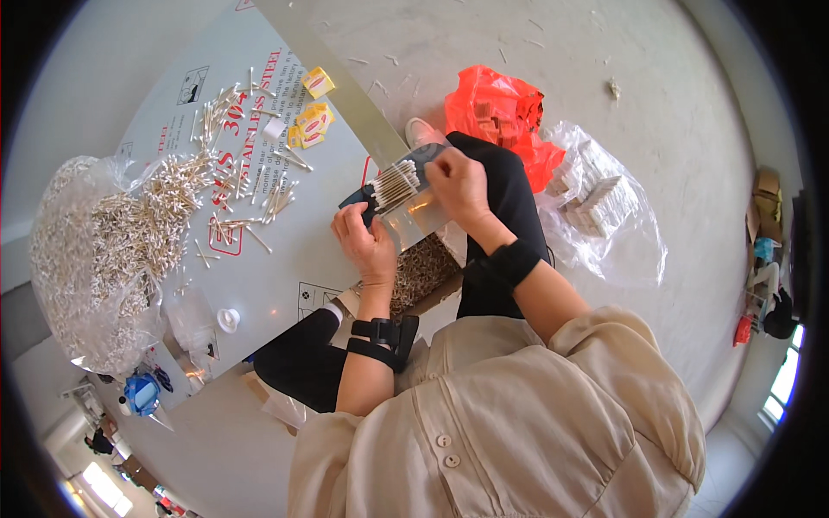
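Note:
Between my two hands is a plastic packet [413, 220], part dark blue and part see-through. A bundle of cotton swabs [397, 187] lies side by side in or on it; which of the two I cannot tell. My left hand [366, 245] pinches the packet's left end, fingers closed on the dark part. My right hand [459, 186] is closed on the opposite end, fingertips pressed together at its dark edge. Below the packet, between my legs, stands an open cardboard box [453, 278] filled with many thin brownish pieces, too small to make out.
Left on the metal-topped table [285, 233] lie a big clear bag of cotton swabs [95, 250], loose swabs [276, 203], small yellow boxes [313, 125] and a white round cap [228, 320]. On the floor at right are a red bag [492, 95] and a clear bag of white packs [604, 203].

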Demonstrator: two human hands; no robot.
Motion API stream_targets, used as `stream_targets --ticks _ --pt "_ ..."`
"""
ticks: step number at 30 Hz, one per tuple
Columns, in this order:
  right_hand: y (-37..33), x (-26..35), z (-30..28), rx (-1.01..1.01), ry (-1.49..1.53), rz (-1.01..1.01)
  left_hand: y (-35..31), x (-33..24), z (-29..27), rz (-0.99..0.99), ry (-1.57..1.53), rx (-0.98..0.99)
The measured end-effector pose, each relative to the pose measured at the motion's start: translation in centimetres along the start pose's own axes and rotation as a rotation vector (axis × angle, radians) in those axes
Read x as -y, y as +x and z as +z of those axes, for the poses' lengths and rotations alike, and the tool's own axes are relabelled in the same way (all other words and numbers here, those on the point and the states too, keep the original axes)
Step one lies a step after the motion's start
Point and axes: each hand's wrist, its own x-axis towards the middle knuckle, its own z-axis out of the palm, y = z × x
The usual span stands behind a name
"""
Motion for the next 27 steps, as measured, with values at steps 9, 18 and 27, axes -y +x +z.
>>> stream_targets --ticks 9,18,27 --pt "-1.3 -3.1 -1.3 0.259 0.787 0.674 0.4 0.6 -0.8 0.045 0.188 0.159" --pt "-0.8 -3.5 0.0 0.244 0.843 0.572 1.0 0.5 0.0 0.135 0.139 0.188" --pt "-0.7 -3.3 0.5 0.202 0.865 0.567 1.0 0.6 0.2 0.013 0.073 0.139"
